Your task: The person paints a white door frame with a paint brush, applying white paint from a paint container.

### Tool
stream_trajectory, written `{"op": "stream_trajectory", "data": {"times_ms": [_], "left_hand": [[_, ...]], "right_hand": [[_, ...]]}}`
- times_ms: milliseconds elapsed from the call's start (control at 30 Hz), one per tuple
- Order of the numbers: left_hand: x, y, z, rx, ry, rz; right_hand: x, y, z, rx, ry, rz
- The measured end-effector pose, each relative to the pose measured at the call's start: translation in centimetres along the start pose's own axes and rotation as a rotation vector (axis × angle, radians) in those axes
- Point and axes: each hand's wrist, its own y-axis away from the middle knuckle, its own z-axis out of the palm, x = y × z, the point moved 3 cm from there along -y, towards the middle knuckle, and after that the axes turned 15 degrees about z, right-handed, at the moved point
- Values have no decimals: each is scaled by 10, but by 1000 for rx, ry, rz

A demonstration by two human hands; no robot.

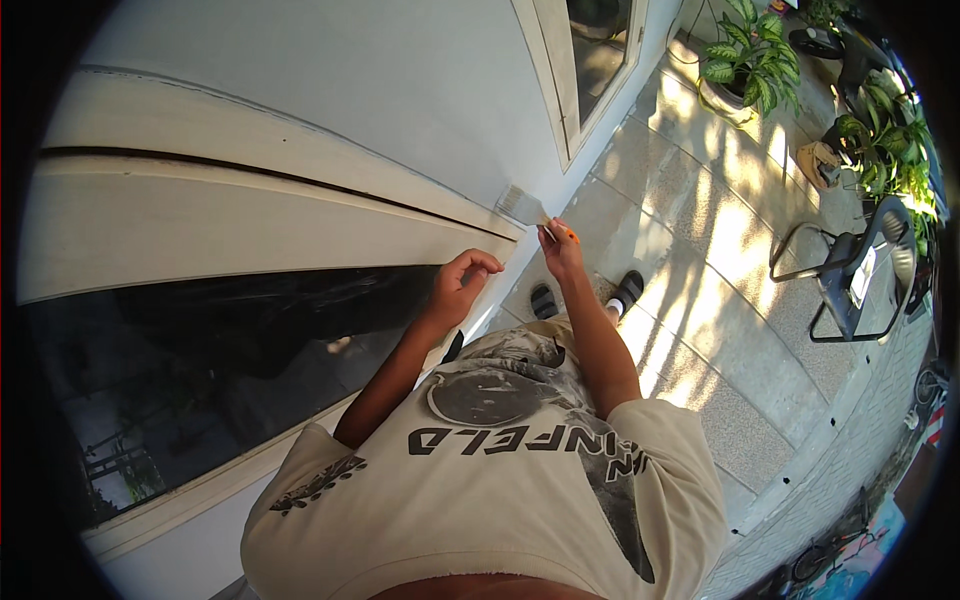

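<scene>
In my right hand (563,252) is a paintbrush (524,207), gripped by its orange-tipped handle. Its pale bristles point up and left, at the white wall (455,130) beside the corner of a cream wooden frame; I cannot tell whether they touch it. My left hand (466,283) hovers near the lower end of the cream frame (370,222), fingers curled loosely with nothing seen in them. Below that frame lies a dark glass pane (230,370), close to my left forearm.
Another cream-framed window (590,80) stands farther along the wall. Sunlit tiles (720,300) cover the ground at my right. A black folding chair (848,285) stands there, with a potted leafy plant (745,75) at the far end. My sandalled feet (627,290) are near the wall.
</scene>
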Motion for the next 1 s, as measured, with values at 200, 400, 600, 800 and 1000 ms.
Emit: {"op": "stream_trajectory", "data": {"times_ms": [200, 400, 600, 800, 1000], "left_hand": [[-7, 8, -7, -4, 50, -4], [-8, 3, -12, -9, 40, 24], [-14, -4, -17, -50, 47, 10], [-15, -2, -20, -49, 50, -2], [-17, -2, -18, -53, 65, -1]], "right_hand": [[13, -36, -28, 142, 21, -103], [19, -28, -33, 423, 152, -246], [16, 34, 60, 215, 191, -346], [-13, 87, 122, -118, 108, -329], [6, 15, 51, 36, 132, -275]]}}
